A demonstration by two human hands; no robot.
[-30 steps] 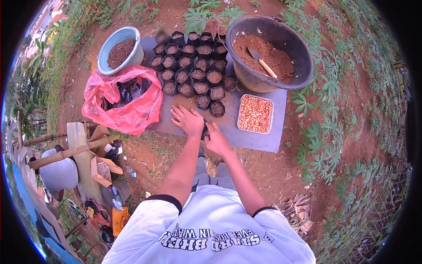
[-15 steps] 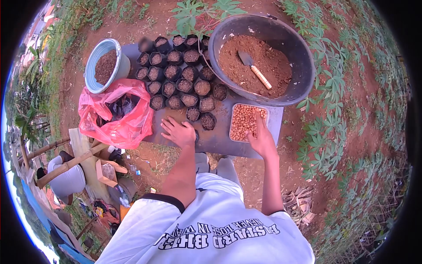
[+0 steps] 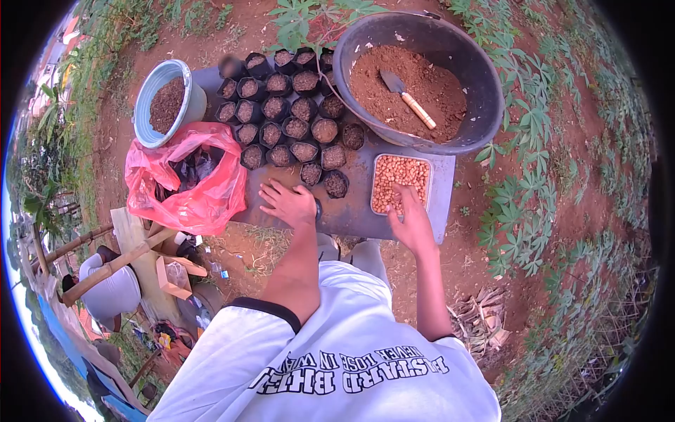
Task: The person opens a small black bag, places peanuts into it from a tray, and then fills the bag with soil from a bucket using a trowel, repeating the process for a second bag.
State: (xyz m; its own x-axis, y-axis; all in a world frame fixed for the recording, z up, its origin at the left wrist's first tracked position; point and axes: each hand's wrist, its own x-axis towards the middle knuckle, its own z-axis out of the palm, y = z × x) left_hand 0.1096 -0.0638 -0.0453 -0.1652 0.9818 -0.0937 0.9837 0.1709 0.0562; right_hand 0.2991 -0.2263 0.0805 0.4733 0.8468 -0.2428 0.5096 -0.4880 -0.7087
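Observation:
My left hand lies flat on the grey table with its fingers spread, just below the nearest soil-filled black polybags. It holds nothing. At the right end of the table is a clear rectangular tub full of small orange-brown seeds. My right hand reaches over the tub's near edge, fingertips at the seeds. Its thumb and forefinger are apart, and no seed shows between them. Several rows of polybags stand to the upper left of the tub.
A large black basin of brown soil, with a wooden-handled trowel lying in it, stands at the back right. At the left are a light-blue bucket of dark soil and a pink plastic bag. Another person is at the lower left.
My right hand has drawn back toward the tub's near edge, its forefinger now bent down instead of stretched out. My left hand remains flat on the table. The view has shifted slightly.

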